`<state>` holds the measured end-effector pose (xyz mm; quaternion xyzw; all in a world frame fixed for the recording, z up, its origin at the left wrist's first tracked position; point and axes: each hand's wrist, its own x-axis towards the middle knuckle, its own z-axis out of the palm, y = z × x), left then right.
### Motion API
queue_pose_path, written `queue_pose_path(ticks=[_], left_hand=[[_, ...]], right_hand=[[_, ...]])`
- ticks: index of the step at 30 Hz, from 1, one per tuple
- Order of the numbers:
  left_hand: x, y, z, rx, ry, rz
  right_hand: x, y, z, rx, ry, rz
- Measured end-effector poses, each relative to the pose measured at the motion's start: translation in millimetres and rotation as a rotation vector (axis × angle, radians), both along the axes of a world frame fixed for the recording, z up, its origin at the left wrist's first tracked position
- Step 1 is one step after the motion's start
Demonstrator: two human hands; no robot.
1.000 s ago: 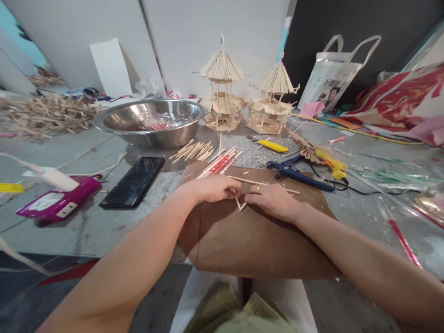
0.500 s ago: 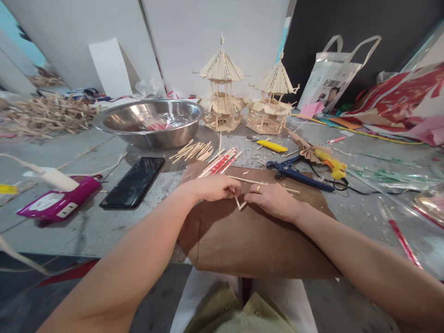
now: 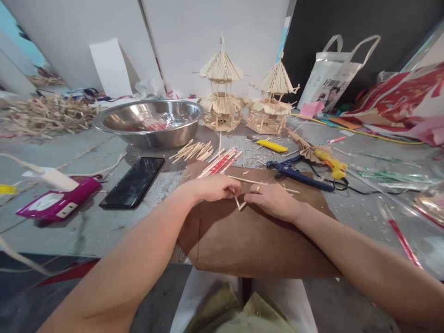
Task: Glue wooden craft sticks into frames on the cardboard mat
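Note:
My left hand (image 3: 218,187) is closed, its fingers pinching one of two thin wooden sticks (image 3: 239,206) whose near ends meet in a V. With a ring on one finger, my right hand (image 3: 272,200) is closed on the other stick. Both hands rest over a brown board (image 3: 256,249). Behind my fingers a longer wooden stick (image 3: 290,190) lies across the board, partly hidden by my right hand. Chopsticks in red-printed paper wrappers (image 3: 222,163) lie just beyond my left hand, beside a heap of loose sticks (image 3: 194,151).
At the back stand two stick-built pagodas (image 3: 222,69) and a steel basin (image 3: 149,138). Left are a black phone (image 3: 133,182) and a purple power strip (image 3: 58,199). Right lie a yellow utility knife (image 3: 272,146), a blue-handled tool (image 3: 300,175) and a yellow glue gun (image 3: 333,163).

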<state>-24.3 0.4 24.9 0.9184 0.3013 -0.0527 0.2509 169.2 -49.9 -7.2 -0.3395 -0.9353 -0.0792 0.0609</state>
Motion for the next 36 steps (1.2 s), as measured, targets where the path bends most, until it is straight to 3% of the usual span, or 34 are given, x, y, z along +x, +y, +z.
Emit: queue_pose_path(ticks=[36], left_hand=[[-0.9,0.9,-1.7,-0.013,-0.024,-0.008]], right_hand=[[-0.3,-0.1,0.9,-0.006,-0.01,-0.007]])
